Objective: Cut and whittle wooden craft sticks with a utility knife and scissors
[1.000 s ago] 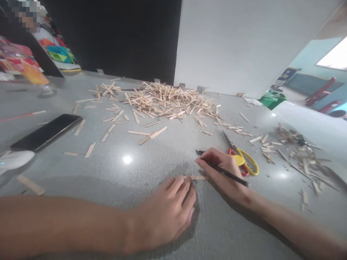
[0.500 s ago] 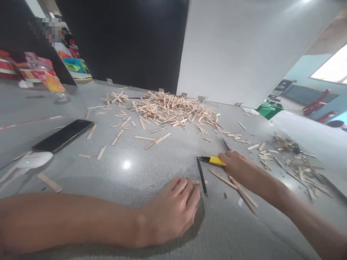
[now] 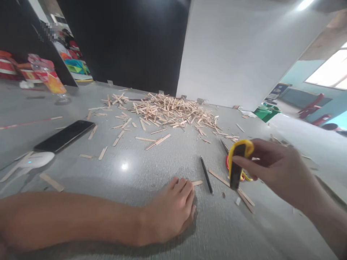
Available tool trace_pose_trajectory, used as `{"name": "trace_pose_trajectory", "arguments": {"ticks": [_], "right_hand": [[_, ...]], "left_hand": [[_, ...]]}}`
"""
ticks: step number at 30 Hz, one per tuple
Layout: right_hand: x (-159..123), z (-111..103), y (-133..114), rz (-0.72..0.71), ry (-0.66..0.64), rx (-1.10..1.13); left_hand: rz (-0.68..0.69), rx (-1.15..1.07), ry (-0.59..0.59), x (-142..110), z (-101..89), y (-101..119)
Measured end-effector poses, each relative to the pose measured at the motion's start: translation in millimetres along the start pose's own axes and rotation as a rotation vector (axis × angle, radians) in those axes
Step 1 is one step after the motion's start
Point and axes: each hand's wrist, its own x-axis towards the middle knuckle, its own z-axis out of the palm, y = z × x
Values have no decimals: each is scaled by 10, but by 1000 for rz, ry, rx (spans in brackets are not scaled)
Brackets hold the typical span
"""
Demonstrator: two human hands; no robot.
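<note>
R hand (image 3: 264,162) pinches yellow-black tool (image 3: 236,174); L hand (image 3: 173,213), fingers bunched, pins stick (image 3: 198,183). Prob. tool-prep step; next needs stick steady.

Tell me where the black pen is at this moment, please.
In the head view, the black pen lies on the table right of centre, between the wooden piece at the left hand and the wooden stick to its right.

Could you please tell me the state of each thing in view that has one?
Left hand: lowered, fingers over one end of a wooden stick
Right hand: closed on the yellow-and-black tool
Yellow-and-black tool: held, black end down
Black pen: lying flat
Scissors: partly hidden, open or shut unclear
Phone: flat, screen dark
White device: light on
</note>
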Motion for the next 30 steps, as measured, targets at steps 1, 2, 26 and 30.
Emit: {"name": "trace_pose_trajectory", "arguments": {"ticks": [1, 2, 26, 30], "right_hand": [[-37, 67, -17, 12, -39, 18], [-68, 137, -26, 11, -78, 21], [-3, 413, 312, 104, -374, 22], [-36, 468, 369, 21, -220, 168]], "left_hand": [[-7, -2, 2, -1, 3, 2], [-11, -2, 0, -1, 3, 4], [123, -33, -49, 0, -61, -29], [36, 36, -2, -28, -96, 20]]}}
